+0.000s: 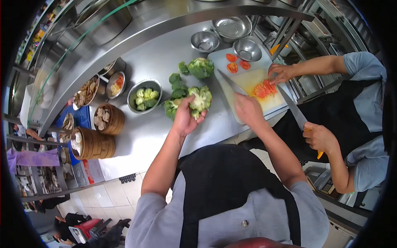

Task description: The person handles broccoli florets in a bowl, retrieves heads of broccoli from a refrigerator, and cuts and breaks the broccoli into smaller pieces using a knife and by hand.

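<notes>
My left hand [186,117] is closed around a head of broccoli [200,100], its pale cut stem side facing up. In my right hand [249,109], slightly blurred, is a knife [232,82] whose blade points up and to the left, apart from the broccoli. Behind my left hand, several broccoli pieces [178,86] lie in a row on the steel counter, with a larger broccoli head [201,68] at the far end. A steel bowl [145,84] to the left contains cut florets [145,98].
On the right, a co-worker's hands hold another knife [294,108] and touch chopped tomato [264,89] on a cutting board [225,89]. Steel bowls [205,41] stand at the back. Bamboo steamers [97,145] are at the left. A steel shelf edge [136,39] arches over the counter.
</notes>
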Tool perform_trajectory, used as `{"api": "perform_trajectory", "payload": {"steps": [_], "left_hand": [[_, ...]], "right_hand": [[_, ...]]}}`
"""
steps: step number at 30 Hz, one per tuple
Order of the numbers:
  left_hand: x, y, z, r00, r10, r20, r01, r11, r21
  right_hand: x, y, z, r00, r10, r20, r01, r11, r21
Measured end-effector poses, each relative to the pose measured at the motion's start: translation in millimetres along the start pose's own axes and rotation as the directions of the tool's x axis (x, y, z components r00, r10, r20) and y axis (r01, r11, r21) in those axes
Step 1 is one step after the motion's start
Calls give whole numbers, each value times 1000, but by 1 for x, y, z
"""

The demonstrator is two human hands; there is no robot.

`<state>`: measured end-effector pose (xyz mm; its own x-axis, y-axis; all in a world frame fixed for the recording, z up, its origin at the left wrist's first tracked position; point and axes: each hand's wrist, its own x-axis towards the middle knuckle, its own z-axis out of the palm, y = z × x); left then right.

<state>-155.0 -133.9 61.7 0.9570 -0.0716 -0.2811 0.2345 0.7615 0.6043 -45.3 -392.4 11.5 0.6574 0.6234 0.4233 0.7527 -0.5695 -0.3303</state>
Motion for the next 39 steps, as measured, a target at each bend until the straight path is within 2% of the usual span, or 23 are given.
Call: {"api": "perform_trajectory", "payload": {"steps": [1,2,4,6,7,9,10,11,13,16,18,20,21,24,27,29,31,33,34,35,37,38,39], "left_hand": [[0,-2,1,1000,-12,5,12,1000,1],[-2,-5,1,999,-43,6,43,999,-12],[-3,-3,9,998,-68,14,68,997,-37],[0,-7,15,998,-10,54,9,1000,27],[1,-8,17,995,46,91,-54,995,85],[1,-11,18,992,111,63,-117,989,88],[2,-12,16,987,160,2,-156,959,236],[2,-13,15,975,216,-54,-179,907,381],[-1,-14,17,964,248,-95,-185,883,431],[5,-27,7,932,341,-122,-229,816,530],[8,-34,-1,911,399,-108,-271,773,574],[4,-36,-5,939,273,-212,-137,857,496],[4,-39,-11,938,273,-212,-138,858,495],[1,-46,-22,938,146,-315,39,856,515],[4,-51,-29,969,49,-243,102,815,570],[4,-50,-31,972,42,-231,105,802,588],[1,-44,-24,967,-5,-255,131,869,478],[1,-42,-26,973,-49,-224,141,898,418],[5,-45,-29,970,-63,-235,138,937,321],[9,-49,-32,966,-81,-245,137,966,221],[17,-52,-33,967,-92,-237,146,963,225],[20,-54,-36,966,-141,-218,171,977,127],[19,-53,-36,961,-186,-203,195,980,26]], "right_hand": [[9,-17,-15,1000,12,0,-12,1000,-4],[24,-47,-36,950,221,221,-282,911,300],[43,-72,-38,824,321,467,-545,672,502],[52,-75,-25,850,135,508,-518,387,763],[54,-76,-24,854,134,503,-512,392,765],[56,-80,-23,851,106,514,-520,301,799],[56,-90,-27,884,164,438,-467,274,841],[55,-89,-23,883,158,441,-469,276,839],[53,-84,-11,878,294,378,-477,466,745],[46,-80,-1,854,282,437,-520,505,689],[39,-78,8,857,283,431,-515,475,713],[29,-76,16,859,284,425,-511,443,736],[24,-74,19,833,300,464,-552,420,720],[16,-68,31,777,343,527,-629,388,674],[11,-58,45,722,418,552,-691,379,616],[10,-52,56,701,463,543,-710,383,591],[11,-51,57,664,511,546,-722,250,645],[17,-52,55,682,505,530,-701,243,670],[21,-56,50,693,492,527,-688,229,689],[23,-59,45,692,510,511,-683,234,692],[29,-74,31,808,375,456,-570,298,766],[31,-83,28,841,375,389,-526,404,748],[31,-87,25,839,378,392,-530,401,747]]}}
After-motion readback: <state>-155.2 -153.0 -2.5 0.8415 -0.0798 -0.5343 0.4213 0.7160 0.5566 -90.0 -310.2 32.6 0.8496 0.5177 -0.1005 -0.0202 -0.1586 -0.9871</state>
